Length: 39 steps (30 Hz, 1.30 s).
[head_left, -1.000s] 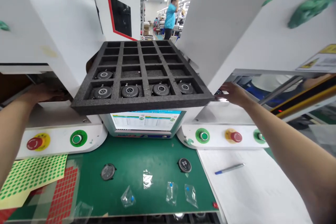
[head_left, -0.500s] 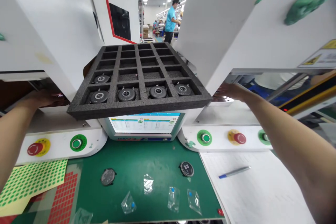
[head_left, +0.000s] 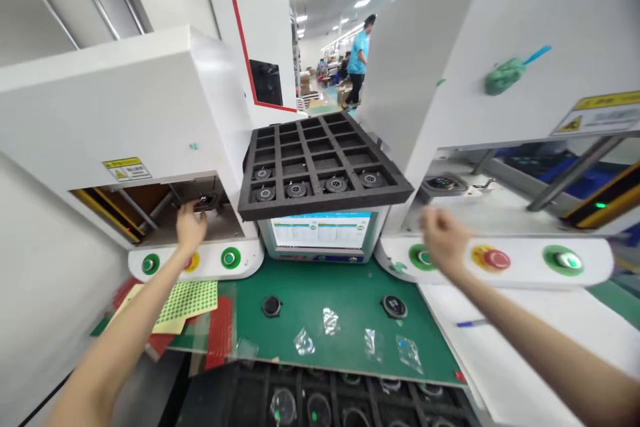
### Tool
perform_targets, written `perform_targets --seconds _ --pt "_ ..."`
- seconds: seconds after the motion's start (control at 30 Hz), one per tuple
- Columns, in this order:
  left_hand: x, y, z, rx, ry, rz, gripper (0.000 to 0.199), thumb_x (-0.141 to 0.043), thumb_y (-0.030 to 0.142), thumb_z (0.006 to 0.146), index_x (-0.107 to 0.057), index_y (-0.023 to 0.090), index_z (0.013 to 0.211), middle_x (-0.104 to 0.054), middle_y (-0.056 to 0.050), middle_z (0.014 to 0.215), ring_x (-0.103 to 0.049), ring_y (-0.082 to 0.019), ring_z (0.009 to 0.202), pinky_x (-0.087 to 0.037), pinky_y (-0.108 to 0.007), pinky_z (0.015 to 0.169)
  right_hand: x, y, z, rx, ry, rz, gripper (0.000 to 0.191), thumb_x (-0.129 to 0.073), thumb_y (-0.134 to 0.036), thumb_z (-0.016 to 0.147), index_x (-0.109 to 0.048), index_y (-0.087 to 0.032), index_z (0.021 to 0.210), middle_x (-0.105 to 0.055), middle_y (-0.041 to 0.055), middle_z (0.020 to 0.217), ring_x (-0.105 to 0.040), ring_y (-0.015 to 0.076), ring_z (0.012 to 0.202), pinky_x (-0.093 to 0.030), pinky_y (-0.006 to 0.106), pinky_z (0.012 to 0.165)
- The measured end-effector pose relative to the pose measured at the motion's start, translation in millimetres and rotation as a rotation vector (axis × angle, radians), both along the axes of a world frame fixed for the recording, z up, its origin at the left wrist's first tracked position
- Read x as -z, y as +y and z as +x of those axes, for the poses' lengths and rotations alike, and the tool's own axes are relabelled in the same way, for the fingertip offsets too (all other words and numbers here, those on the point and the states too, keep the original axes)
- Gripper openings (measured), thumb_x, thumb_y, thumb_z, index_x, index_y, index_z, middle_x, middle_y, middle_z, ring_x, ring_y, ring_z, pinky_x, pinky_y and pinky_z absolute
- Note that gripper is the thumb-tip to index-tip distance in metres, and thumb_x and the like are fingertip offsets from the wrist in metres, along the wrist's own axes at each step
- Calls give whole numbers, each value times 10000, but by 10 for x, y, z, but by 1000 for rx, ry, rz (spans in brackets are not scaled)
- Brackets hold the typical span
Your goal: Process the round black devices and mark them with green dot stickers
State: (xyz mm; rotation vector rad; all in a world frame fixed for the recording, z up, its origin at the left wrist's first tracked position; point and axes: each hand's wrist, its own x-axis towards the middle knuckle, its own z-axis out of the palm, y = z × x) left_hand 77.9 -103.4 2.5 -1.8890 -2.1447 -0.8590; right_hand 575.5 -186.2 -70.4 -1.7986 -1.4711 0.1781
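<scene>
My left hand [head_left: 191, 228] is at the mouth of the left machine, thumb and fingers apart, just in front of a dark round watch body [head_left: 206, 201] in the opening. Whether the fingertips touch it I cannot tell. My right hand [head_left: 443, 240] is in front of the right machine, beside a green button [head_left: 421, 256]. It is curled and smeared by motion, so its fingers are unclear. Behind it, another watch body [head_left: 440, 183] rests on a fixture [head_left: 457, 192] inside the right machine, apart from the hand.
A black foam tray [head_left: 325, 205] with several watch bodies stands above a screen [head_left: 320, 232]. Two watches [head_left: 271, 306] [head_left: 395, 306] and plastic film pieces [head_left: 330, 321] lie on the green mat [head_left: 320, 283]. Another foam tray [head_left: 225, 400] is below. Red emergency buttons [head_left: 497, 259] line the machines.
Both hands have come back out of the machine openings, the right one farther. My view has moved back, showing the lower tray. The person in the background has changed position.
</scene>
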Motion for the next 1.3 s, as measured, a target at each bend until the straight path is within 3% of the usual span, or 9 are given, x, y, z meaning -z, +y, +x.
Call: perform_targets --seconds 0.13,0.27,0.43,0.6,0.73,0.83,0.97,1.13,1.3 --pt "434 -905 496 303 -1 -157 323 -384 125 903 -587 56 1144 -589 -166 1218 -536 -225 1188 -383 -346 1086 460 -292 -1079 -374 77 -321 451 -520 -441 980 -571 -99 691 -542 7 613 -528 90 585 -473 244 669" --pt "800 -1538 796 667 44 -417 379 -540 180 860 -637 151 1225 -558 -90 1338 -486 -229 1279 -347 -360 1141 585 -234 -1575 -351 47 -411 442 -447 -358 1024 -558 -107 677 -552 12 633 -565 111 658 -483 303 807" --pt "977 -1673 793 723 -70 -572 495 -636 143 797 -631 127 1292 -540 -153 1358 -456 -335 1279 -349 -506 1107 561 -173 -1601 -280 10 -394 366 -493 -305 1001 -554 -102 702 -581 29 717 -591 127 771 -466 335 889" --pt "859 -1662 907 656 -429 -554 462 -619 115 765 -639 56 1223 -583 -197 1255 -475 -338 1233 -312 -541 1111 308 -361 -1662 -278 100 -325 417 -505 -281 988 -484 -120 604 -486 -6 572 -532 115 632 -459 311 819" --pt "650 -2083 1083 579 -961 -549 687 -462 462 877 -413 -3 1381 -512 -268 1326 -600 -286 1121 -484 -473 981 71 -1047 -1716 -387 270 -153 502 -463 -421 975 -492 -138 562 -488 8 520 -496 117 535 -441 280 665" --pt "514 -2625 1224 555 -1305 -598 859 -499 705 766 -481 -2 1253 -586 -257 1231 -657 -249 1039 -513 -361 968 -5 -1778 -1781 -424 453 -6 540 -483 -631 863 -618 -133 702 -617 73 663 -594 159 600 -479 285 597" --pt "465 -3306 1433 469 -1620 -540 649 -812 574 628 -618 61 976 -664 -115 996 -673 -146 816 -563 -220 766 -33 -2573 -1943 -424 703 94 374 -633 -510 816 -641 -137 845 -680 100 840 -684 173 737 -569 244 664" --pt "668 -3904 1541 532 -1510 -417 315 -724 346 821 -637 87 979 -676 -72 930 -670 -127 801 -588 -213 684 72 -3119 -2118 -427 814 223 88 -704 -205 816 -640 -189 874 -685 14 882 -688 97 779 -566 143 699" --pt "920 -4200 1428 693 -1081 -254 156 -601 146 904 -678 138 1039 -652 -43 925 -636 -88 845 -524 -141 736 224 -3427 -2114 -419 698 283 158 -682 -64 814 -587 -178 867 -666 -13 865 -668 53 831 -547 102 794"
